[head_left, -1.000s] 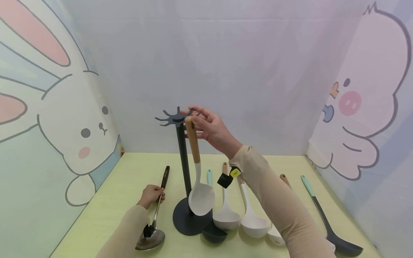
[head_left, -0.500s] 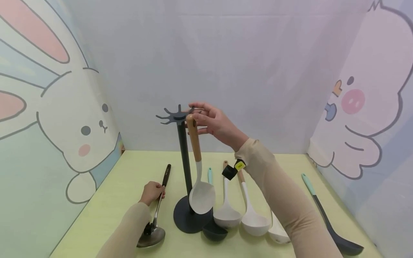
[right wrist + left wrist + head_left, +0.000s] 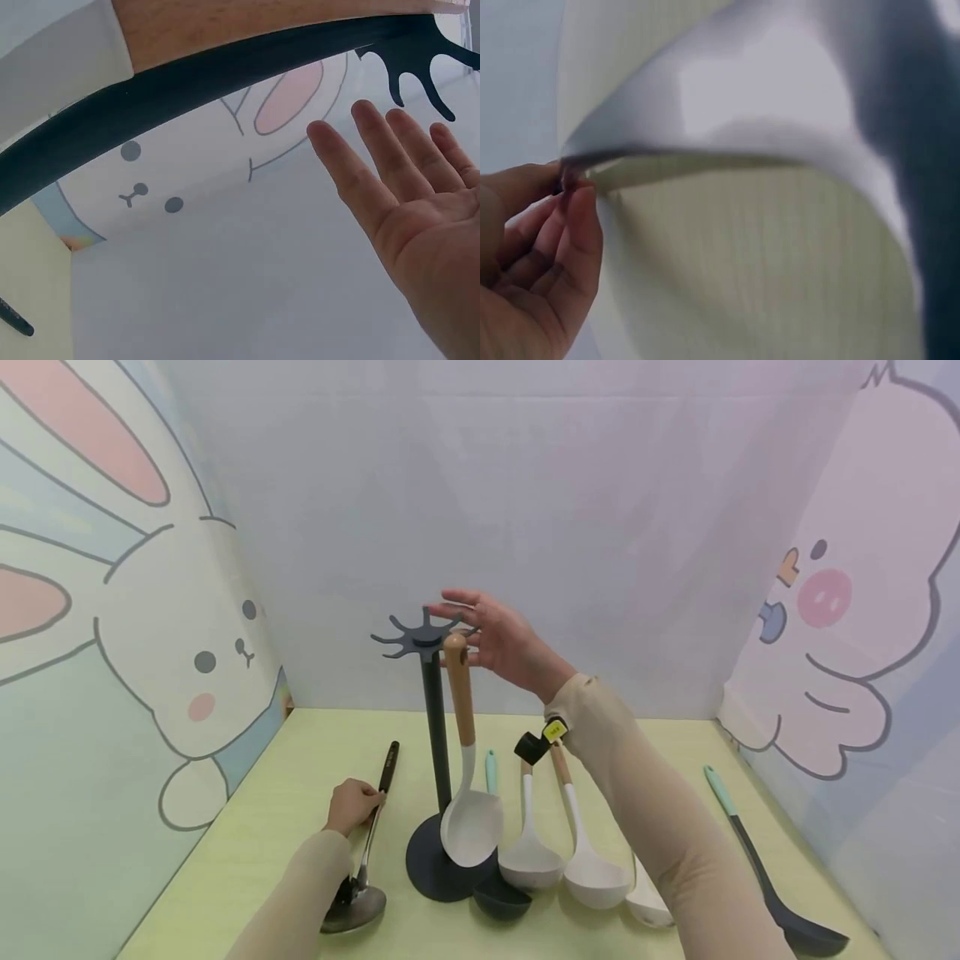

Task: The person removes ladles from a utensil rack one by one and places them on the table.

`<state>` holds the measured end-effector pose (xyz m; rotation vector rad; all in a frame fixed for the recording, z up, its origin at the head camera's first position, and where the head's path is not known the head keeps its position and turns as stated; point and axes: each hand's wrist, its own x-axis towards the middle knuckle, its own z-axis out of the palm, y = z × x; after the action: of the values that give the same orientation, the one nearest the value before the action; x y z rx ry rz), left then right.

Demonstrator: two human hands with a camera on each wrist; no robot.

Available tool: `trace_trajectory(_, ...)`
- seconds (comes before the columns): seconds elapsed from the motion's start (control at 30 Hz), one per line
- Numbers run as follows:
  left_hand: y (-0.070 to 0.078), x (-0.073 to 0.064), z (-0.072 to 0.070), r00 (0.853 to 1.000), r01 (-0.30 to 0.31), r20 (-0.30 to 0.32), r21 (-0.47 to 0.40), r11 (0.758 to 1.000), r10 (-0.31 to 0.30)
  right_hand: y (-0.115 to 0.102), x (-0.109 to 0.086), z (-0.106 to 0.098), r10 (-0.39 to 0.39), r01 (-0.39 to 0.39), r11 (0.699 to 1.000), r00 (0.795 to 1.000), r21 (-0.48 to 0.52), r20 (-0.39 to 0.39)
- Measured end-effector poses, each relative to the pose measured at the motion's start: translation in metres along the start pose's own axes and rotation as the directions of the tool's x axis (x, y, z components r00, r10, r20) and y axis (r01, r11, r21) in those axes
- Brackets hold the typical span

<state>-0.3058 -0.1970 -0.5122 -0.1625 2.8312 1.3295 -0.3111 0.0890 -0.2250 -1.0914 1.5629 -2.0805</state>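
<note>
A white ladle [image 3: 474,829] with a wooden handle hangs upright from the dark utensil stand [image 3: 435,718], its handle top at one of the hooks. Behind the hooks is my right hand [image 3: 517,647], its fingers spread and fairly straight. In the right wrist view this hand [image 3: 427,202] holds nothing, and the ladle's wooden handle [image 3: 225,21] runs along the stand's pole [image 3: 225,86]. My left hand [image 3: 352,806] pinches the handle of a steel ladle [image 3: 358,908] left of the stand. The left wrist view shows those fingertips at the end of the blurred, shiny shaft [image 3: 757,90].
Right of the stand's base lie a black ladle [image 3: 501,897] with a mint handle, a white ladle [image 3: 531,864], another white ladle [image 3: 596,878] and a partly covered white utensil [image 3: 649,902]. A mint-handled dark utensil [image 3: 772,885] lies at the far right of the table [image 3: 255,843].
My right thumb and fingers have come away from the top of the white ladle's handle, leaving it hanging on the stand. The left hand keeps its grip on the steel ladle.
</note>
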Motion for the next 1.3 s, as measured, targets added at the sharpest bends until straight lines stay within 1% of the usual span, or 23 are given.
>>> trace_trajectory(0.17,0.002,-0.001,-0.002,1.0,0.014,0.018,-0.029,0.999,-0.014,0.005,0.002,0.0,-0.043,0.031,0.994,0.992,0.108,0.118)
trace_trajectory(0.27,0.004,-0.005,-0.005,0.999,0.004,0.034,-0.014,1.0,-0.003,0.009,0.004,0.0,-0.095,0.066,0.986,0.976,0.152,0.197)
trace_trajectory(0.4,0.015,-0.015,-0.013,0.996,-0.088,0.003,0.046,0.995,0.088,0.014,0.006,0.001,-0.157,0.094,0.97,0.946,0.223,0.284)
trace_trajectory(0.5,0.038,-0.025,-0.018,0.981,-0.183,-0.066,0.016,0.983,0.184,0.016,0.005,0.002,-0.176,0.095,0.96,0.937,0.265,0.302)
trace_trajectory(0.57,0.06,-0.036,-0.022,0.959,-0.256,-0.135,-0.047,0.966,0.247,0.016,0.005,0.003,-0.185,0.098,0.954,0.935,0.282,0.301)
trace_trajectory(0.6,0.072,-0.043,-0.024,0.943,-0.3,-0.177,-0.094,0.949,0.281,0.016,0.005,0.003,-0.188,0.097,0.951,0.936,0.293,0.299)
trace_trajectory(0.63,0.084,-0.049,-0.025,0.921,-0.352,-0.226,-0.136,0.926,0.317,0.016,0.005,0.003,-0.19,0.098,0.949,0.936,0.301,0.296)
trace_trajectory(0.67,0.096,-0.057,-0.026,0.891,-0.414,-0.277,-0.171,0.894,0.359,0.015,0.005,0.004,-0.193,0.098,0.946,0.936,0.309,0.294)
trace_trajectory(0.7,0.107,-0.065,-0.027,0.853,-0.482,-0.327,-0.197,0.853,0.407,0.015,0.006,0.004,-0.197,0.099,0.943,0.936,0.316,0.293)
trace_trajectory(0.73,0.117,-0.073,-0.027,0.808,-0.553,-0.371,-0.212,0.806,0.457,0.015,0.007,0.004,-0.199,0.1,0.941,0.936,0.322,0.29)
trace_trajectory(0.8,0.135,-0.087,-0.026,0.704,-0.688,-0.44,-0.228,0.689,0.557,0.016,0.008,0.005,-0.205,0.104,0.938,0.936,0.332,0.286)
trace_trajectory(0.87,0.149,-0.099,-0.023,0.606,-0.786,-0.475,-0.236,0.571,0.638,0.016,0.009,0.006,-0.21,0.108,0.935,0.936,0.337,0.282)
trace_trajectory(0.9,0.155,-0.104,-0.022,0.566,-0.819,-0.485,-0.239,0.521,0.667,0.016,0.009,0.006,-0.211,0.11,0.935,0.937,0.338,0.277)
trace_trajectory(0.93,0.16,-0.108,-0.021,0.532,-0.843,-0.498,-0.24,0.482,0.685,0.016,0.009,0.007,-0.211,0.112,0.934,0.939,0.338,0.272)
trace_trajectory(0.97,0.165,-0.113,-0.02,0.502,-0.862,-0.513,-0.232,0.45,0.697,0.017,0.009,0.007,-0.211,0.114,0.934,0.94,0.338,0.267)
trace_trajectory(1.0,0.169,-0.116,-0.019,0.479,-0.875,-0.525,-0.222,0.43,0.704,0.017,0.009,0.007,-0.209,0.114,0.934,0.943,0.337,0.26)
trace_trajectory(1.07,0.176,-0.123,-0.017,0.448,-0.89,-0.549,-0.202,0.408,0.706,0.017,0.009,0.008,-0.203,0.112,0.934,0.947,0.339,0.249)
trace_trajectory(1.1,0.178,-0.125,-0.016,0.438,-0.895,-0.554,-0.193,0.403,0.708,0.017,0.009,0.008,-0.199,0.11,0.935,0.949,0.338,0.243)
trace_trajectory(1.13,0.181,-0.127,-0.014,0.436,-0.896,-0.555,-0.192,0.4,0.709,0.017,0.009,0.007,-0.194,0.106,0.935,0.952,0.337,0.238)
trace_trajectory(1.17,0.183,-0.129,-0.013,0.442,-0.894,-0.55,-0.2,0.402,0.709,0.017,0.008,0.007,-0.189,0.103,0.936,0.953,0.337,0.235)
trace_trajectory(1.2,0.184,-0.13,-0.01,0.456,-0.887,-0.541,-0.218,0.406,0.707,0.017,0.008,0.007,-0.185,0.1,0.937,0.955,0.335,0.232)
trace_trajectory(1.23,0.186,-0.131,-0.008,0.477,-0.878,-0.53,-0.242,0.414,0.701,0.017,0.008,0.006,-0.182,0.098,0.937,0.956,0.335,0.229)
trace_trajectory(1.3,0.187,-0.131,-0.002,0.532,-0.846,-0.505,-0.297,0.443,0.679,0.016,0.008,0.006,-0.176,0.097,0.94,0.959,0.327,0.22)
